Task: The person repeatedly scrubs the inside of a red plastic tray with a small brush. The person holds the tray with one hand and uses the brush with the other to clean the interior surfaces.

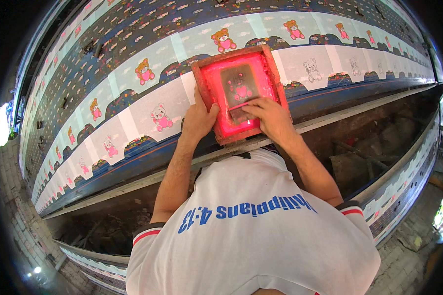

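A screen-printing frame (277,79) with a reddish wooden rim and pink ink on its mesh lies over the near row of pale cut fabric pieces. My left hand (200,117) grips the frame's left side, with the thumb on the rim. Inside the frame, my right hand (265,114) holds a small squeegee (240,106) with a pink edge, low on the bear-shaped stencil (240,83). Left of the frame, a fabric piece bears a bear print with pink areas (161,117); to the right, one shows only a bear outline (312,70).
A farther row of fabric pieces carries brown bears with pink hearts (224,40). The long table (162,24) has a dark patterned covering and a pale near edge (332,117). Behind me stands another long table with printed pieces (395,199); a brick floor (22,217) shows at left.
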